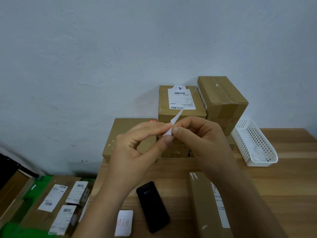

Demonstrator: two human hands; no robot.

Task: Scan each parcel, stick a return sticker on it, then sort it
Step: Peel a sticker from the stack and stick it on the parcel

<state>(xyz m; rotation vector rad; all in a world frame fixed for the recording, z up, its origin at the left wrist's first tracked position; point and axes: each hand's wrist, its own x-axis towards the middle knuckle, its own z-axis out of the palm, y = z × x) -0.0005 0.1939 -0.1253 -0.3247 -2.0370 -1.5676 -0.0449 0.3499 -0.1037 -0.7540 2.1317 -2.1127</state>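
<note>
White sticker paper (168, 132) is pinched between the left grip (135, 152) and the right grip (200, 136), above the counter (283, 186). A cardboard parcel (202, 206) is laid there under the right forearm, beside a black scanner (152, 206)

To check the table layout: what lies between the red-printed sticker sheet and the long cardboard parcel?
In the head view, the black handheld scanner lies between the sticker sheet and the long parcel, on the wooden table.
</note>
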